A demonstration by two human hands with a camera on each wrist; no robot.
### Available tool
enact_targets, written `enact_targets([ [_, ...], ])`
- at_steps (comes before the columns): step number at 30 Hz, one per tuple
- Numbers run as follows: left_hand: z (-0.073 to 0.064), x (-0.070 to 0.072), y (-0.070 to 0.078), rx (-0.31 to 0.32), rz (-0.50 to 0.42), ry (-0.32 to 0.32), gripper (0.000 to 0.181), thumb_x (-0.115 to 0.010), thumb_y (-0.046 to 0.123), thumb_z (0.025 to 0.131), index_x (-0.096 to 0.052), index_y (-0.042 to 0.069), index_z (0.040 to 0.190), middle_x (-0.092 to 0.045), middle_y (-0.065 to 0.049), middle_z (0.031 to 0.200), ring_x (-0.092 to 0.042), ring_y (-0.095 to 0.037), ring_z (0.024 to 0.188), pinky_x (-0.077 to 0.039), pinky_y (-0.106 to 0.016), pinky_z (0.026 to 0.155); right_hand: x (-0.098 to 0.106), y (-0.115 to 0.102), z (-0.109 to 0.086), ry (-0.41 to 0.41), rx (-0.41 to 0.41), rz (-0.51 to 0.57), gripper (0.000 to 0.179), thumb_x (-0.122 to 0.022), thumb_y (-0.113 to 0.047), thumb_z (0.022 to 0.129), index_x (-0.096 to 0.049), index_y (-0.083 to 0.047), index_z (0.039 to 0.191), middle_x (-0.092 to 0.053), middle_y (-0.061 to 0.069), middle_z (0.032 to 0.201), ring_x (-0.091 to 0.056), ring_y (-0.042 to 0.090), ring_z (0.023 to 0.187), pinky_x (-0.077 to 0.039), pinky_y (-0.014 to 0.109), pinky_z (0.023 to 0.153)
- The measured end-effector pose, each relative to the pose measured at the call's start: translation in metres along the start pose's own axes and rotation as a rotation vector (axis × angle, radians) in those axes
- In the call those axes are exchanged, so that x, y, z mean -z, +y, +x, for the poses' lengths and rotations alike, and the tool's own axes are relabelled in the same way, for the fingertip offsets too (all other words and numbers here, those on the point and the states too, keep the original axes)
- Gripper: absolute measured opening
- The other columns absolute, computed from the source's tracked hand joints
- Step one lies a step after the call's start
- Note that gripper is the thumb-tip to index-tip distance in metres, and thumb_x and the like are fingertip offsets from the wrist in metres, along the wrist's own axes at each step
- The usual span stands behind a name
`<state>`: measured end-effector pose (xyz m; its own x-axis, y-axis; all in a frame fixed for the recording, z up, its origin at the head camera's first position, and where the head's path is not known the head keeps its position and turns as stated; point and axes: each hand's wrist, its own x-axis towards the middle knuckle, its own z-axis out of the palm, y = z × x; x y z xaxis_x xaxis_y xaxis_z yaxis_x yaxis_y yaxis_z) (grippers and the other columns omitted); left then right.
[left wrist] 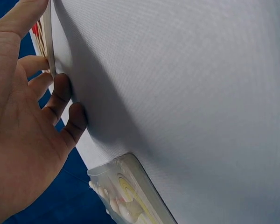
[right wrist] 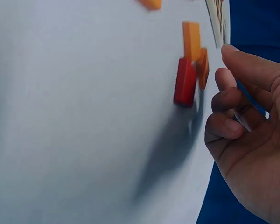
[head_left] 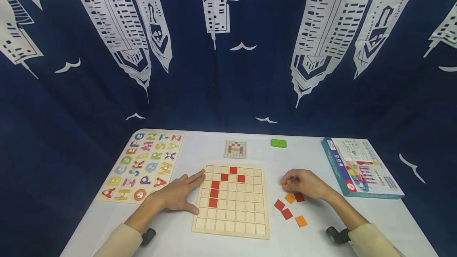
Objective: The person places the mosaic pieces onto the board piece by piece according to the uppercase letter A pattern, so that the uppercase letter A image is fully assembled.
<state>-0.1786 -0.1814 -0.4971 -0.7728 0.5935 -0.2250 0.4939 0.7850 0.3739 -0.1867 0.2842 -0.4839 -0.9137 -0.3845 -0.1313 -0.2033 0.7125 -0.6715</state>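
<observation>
Your left hand (head_left: 177,193) is spread; can't tell if right hand (head_left: 306,183) pinches far orange tile (head_left: 284,186). Likely light, stiff: take edges.

"What stands at the back?"
"A dark blue curtain (head_left: 217,94), printed with upside-down white skyscrapers (head_left: 335,15) and small gulls (head_left: 267,120)."
"And on the white worktop (head_left: 200,144)?"
"An alphabet puzzle board (head_left: 127,175) on the left, its colourful letters in rows."
"Anything opposite?"
"A flat packaging box (head_left: 364,167) on the right, with a teal and purple side and a colourful picture on top. A green rectangular block (head_left: 278,143) lies near the far edge, well apart from both."
</observation>
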Motion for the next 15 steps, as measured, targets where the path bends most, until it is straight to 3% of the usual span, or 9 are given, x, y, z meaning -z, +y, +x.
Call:
enact_targets([
  [15, 0.001, 0.0, 0.0, 0.001, 0.006, 0.0, 0.117, -0.072, 0.075, 0.069, -0.024, 0.021, 0.162, -0.01, 0.007, 0.17, -0.031, -0.048, 0.145, -0.03, -0.063, 0.115, 0.0, 0.015, -0.002, 0.008, -0.015, 0.009, 0.021, -0.08, -0.02, 0.085, -0.072, -0.017, 0.105, -0.058, -0.002, 0.086, -0.054, 0.017, 0.082, -0.045, 0.023, 0.066],
])
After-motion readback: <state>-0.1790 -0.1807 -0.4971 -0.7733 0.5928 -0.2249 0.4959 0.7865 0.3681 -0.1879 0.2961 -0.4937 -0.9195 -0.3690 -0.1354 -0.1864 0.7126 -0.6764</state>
